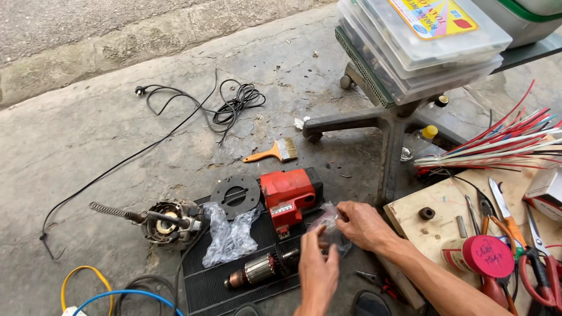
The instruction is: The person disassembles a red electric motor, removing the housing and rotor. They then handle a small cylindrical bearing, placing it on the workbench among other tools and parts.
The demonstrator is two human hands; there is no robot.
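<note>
Head view: I see my left hand (318,270) and right hand (362,223) both pinching a small clear crumpled plastic bag (329,225), just right of the red boxy motor housing (288,196); a copper-wound armature (260,270) lies below that housing.

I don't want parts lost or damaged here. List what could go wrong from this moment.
1. Both the left hand and the right hand are working on a small clear plastic bag; anything small inside could drop onto the rough concrete floor and be hard to find.
2. The motor armature lies loose on the ribbed black mat beside the hands; a nudge might roll it off.
3. The black power cord trails across the floor, a possible snag.
</note>
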